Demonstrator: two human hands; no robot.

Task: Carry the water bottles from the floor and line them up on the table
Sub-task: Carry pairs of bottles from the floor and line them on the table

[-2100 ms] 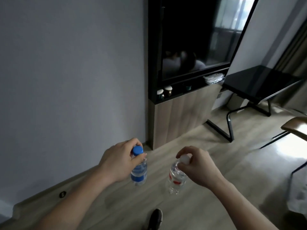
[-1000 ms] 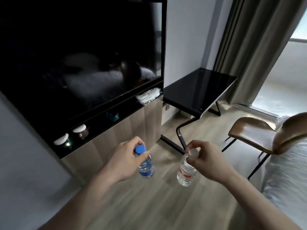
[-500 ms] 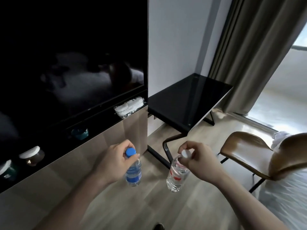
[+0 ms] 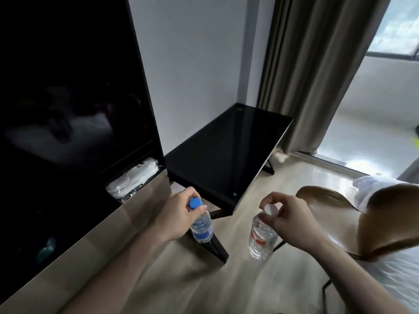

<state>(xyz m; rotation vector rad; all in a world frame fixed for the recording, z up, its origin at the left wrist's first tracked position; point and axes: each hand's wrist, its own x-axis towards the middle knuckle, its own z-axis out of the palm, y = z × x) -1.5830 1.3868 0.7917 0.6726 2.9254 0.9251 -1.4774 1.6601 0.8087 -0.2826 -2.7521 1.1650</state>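
There is a single head-worn wide-angle view, looking forward and steeply down from standing height, so both forearms enter from the bottom edge and the wood floor [image 4: 204, 279] fills the lower half. It faces a black glass-topped table [image 4: 226, 155] at 12 o'clock, close ahead, with a dark TV cabinet [image 4: 68, 109] at 9 o'clock. A grey curtain [image 4: 317, 64] hangs at 1 o'clock and a brown chair [image 4: 385, 218] sits near at 3 o'clock.
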